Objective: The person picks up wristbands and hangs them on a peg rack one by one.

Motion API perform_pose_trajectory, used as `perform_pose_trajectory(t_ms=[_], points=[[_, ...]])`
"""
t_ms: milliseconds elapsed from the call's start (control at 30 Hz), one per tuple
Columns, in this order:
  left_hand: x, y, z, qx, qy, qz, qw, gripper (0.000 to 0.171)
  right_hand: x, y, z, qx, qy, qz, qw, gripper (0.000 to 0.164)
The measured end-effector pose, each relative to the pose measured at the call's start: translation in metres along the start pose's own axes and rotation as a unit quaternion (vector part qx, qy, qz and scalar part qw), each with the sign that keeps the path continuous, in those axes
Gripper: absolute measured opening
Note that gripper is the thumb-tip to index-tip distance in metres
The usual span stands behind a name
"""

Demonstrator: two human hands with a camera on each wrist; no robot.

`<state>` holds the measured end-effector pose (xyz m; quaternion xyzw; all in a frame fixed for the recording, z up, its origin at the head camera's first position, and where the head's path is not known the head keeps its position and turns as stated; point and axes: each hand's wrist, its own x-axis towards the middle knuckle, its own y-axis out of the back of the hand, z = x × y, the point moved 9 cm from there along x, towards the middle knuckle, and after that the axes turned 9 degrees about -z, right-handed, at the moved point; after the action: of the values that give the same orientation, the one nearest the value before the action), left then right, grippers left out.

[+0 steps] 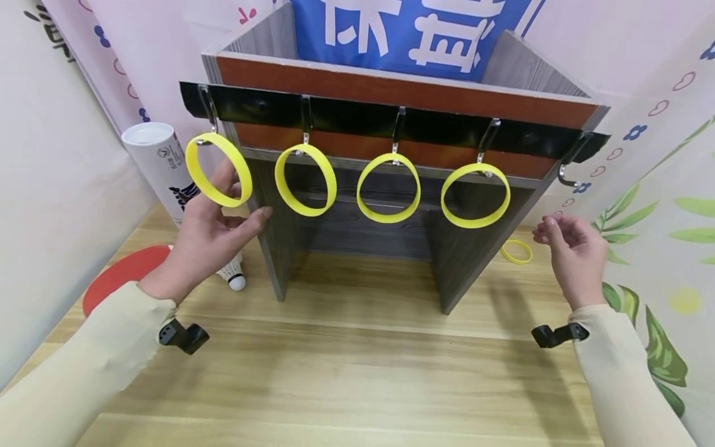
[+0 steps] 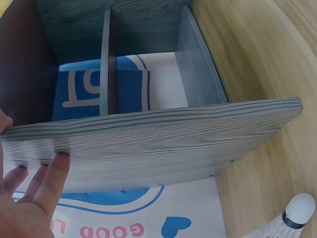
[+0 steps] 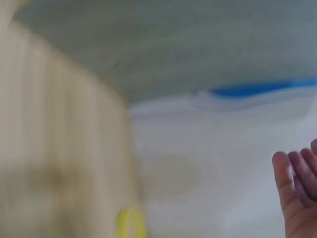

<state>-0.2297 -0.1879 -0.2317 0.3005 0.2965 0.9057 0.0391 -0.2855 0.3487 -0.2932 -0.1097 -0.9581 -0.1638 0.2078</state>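
My left hand (image 1: 209, 226) holds the left side panel of a grey wooden shelf (image 1: 268, 248), thumb at its front edge. In the left wrist view its fingers (image 2: 54, 181) lie on the panel's outer face. A black hook strip (image 1: 352, 113) runs along the shelf's red-brown front board. Several yellow rings hang from its hooks, from the leftmost ring (image 1: 244, 177) to the rightmost ring (image 1: 505, 205). The bare hook (image 1: 566, 180) sits at the right end. My right hand (image 1: 578, 257), holding nothing, hovers right of the shelf with fingers loosely bent, near a loose yellow ring (image 1: 516, 261) on the table.
Left of the shelf stand a white tube (image 1: 151, 155) and, on the wooden table (image 1: 335, 372), a shuttlecock (image 1: 237, 282) and a red paddle (image 1: 123, 273). A blue cloth with white characters (image 1: 385, 37) hangs behind. Printed curtains (image 1: 631, 74) enclose the back and sides.
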Motion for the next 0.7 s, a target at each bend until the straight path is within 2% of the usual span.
perform_pose_trajectory(t_ms=[100,333,567,700], points=[[0.000,0.001,0.000,0.003,0.002,-0.001,1.0000,0.066,0.007,0.001,0.026,-0.094,-0.013,-0.024,0.995,0.013],[0.000,0.001,-0.001,-0.003,0.002,-0.001,1.0000,0.067,0.014,0.004,0.075,-0.223,-0.059,-0.086,0.969,0.032],[0.002,0.000,0.000,-0.008,-0.003,0.000,1.0000,0.068,0.016,0.011,0.107,-0.259,-0.121,-0.106,0.952,0.037],[0.000,0.000,0.000,-0.014,-0.008,0.002,0.9999,0.070,0.016,0.013,0.125,-0.285,-0.158,-0.138,0.935,0.042]])
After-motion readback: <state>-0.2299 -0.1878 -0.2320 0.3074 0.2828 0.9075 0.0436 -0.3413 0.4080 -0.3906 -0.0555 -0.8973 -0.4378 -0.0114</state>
